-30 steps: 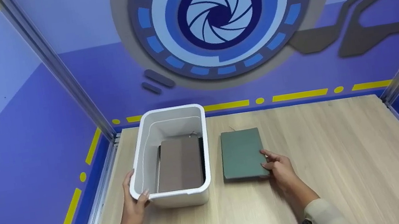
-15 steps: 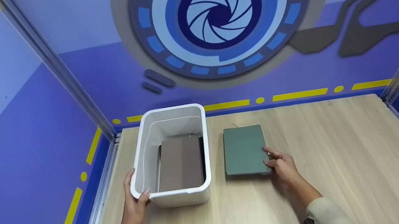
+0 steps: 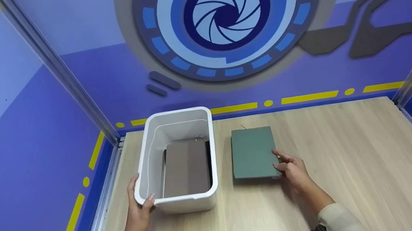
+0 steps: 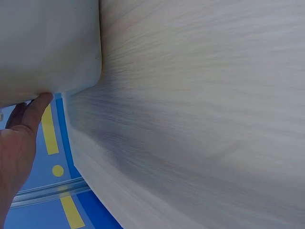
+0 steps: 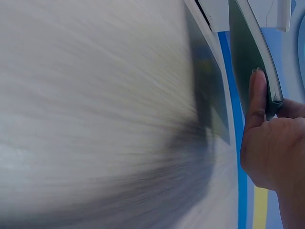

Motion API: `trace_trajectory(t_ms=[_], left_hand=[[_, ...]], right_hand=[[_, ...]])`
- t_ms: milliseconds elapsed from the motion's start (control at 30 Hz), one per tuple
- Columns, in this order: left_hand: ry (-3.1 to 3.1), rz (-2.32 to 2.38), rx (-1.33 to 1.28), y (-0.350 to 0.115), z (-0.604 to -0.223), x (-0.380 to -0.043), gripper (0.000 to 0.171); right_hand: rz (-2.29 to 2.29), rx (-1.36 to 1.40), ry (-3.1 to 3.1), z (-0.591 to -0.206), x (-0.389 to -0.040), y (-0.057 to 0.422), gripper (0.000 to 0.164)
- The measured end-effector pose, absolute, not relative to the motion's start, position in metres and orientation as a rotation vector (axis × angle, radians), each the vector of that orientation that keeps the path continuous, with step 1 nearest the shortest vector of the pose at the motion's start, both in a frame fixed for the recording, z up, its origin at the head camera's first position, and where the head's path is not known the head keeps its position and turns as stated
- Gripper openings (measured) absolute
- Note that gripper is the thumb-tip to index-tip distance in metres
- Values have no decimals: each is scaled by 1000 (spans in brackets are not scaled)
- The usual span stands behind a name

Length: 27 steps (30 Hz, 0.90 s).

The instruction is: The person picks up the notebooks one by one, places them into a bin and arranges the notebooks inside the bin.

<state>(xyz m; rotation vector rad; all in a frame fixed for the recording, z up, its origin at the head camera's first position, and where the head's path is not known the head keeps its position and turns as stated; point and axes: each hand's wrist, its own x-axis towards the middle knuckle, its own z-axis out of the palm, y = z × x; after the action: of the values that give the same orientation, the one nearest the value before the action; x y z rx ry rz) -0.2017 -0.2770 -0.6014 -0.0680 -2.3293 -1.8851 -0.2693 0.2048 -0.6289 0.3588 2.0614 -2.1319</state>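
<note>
At the near left corner of a white plastic bin, my left hand grips the rim, thumb over the edge and fingers along the outer side. Inside the bin lies a brown notebook on top of darker things, mostly hidden beneath it. To the right of the bin, my right hand pinches a green notebook by its near right edge. The right wrist view shows that green notebook held off the table, page edges showing, with the fingers under it.
Both things are over a light wooden table. Blue and purple printed walls and metal corner posts bound it at the back and sides. A small metal ring shows at the bin's far right inside.
My right hand has moved the green notebook slightly away from me and to the right. My left hand and the bin have stayed in place.
</note>
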Motion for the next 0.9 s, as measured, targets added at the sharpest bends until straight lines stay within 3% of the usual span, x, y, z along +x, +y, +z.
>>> trace_trajectory(t_ms=[900], left_hand=[[-2335,-1885,-70,-277,-602,-203,78]], right_hand=[[-2211,339,1995,-605,-263,208,57]])
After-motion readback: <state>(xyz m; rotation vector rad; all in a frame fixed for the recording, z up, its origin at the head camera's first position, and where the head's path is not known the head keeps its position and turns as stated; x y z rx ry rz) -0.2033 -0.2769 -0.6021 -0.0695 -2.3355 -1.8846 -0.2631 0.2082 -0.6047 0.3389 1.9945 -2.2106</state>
